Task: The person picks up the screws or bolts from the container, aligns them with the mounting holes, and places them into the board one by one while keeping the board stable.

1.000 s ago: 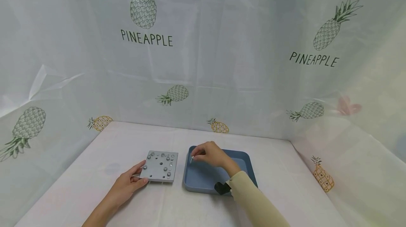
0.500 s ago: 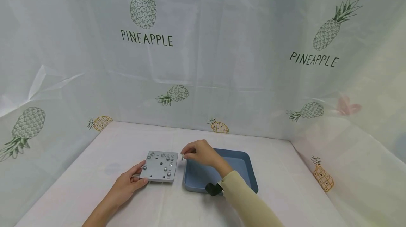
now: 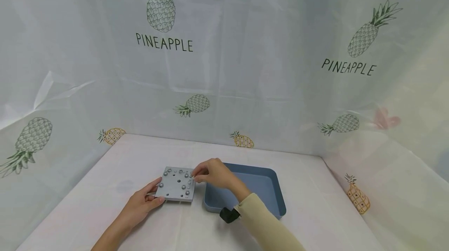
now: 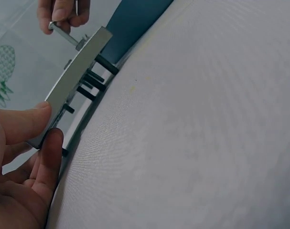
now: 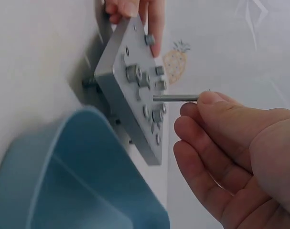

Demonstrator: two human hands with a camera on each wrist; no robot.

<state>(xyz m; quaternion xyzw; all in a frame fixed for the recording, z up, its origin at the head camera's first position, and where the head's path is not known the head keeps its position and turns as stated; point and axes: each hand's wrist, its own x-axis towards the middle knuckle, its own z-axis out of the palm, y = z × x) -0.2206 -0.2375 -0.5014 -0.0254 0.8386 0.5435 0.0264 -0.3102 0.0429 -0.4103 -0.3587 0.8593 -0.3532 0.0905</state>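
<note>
A square silver metal plate [image 3: 172, 188] with several socket-head screws in its top lies left of centre in the head view. Threaded shafts [image 4: 98, 86] stick out below it, as the left wrist view shows. My left hand [image 3: 140, 205] grips the plate's near left edge between thumb and fingers. Over the plate's right side, my right hand [image 3: 216, 175] pinches a slim metal screw [image 5: 176, 98] by its head end. The screw's free end points at the plate's face, close to the fitted screws; whether it touches I cannot tell.
A blue tray [image 3: 245, 188] stands just right of the plate, under my right forearm. Its raised wall [image 5: 44, 157] is close to the plate's edge in the right wrist view. A black object [image 3: 229, 215] sits at my right cuff. Pineapple-printed sheeting [image 3: 263, 87] hangs behind the table.
My right hand has carried the screw leftward from above the tray to over the plate's right side. The left hand and the plate have stayed in place.
</note>
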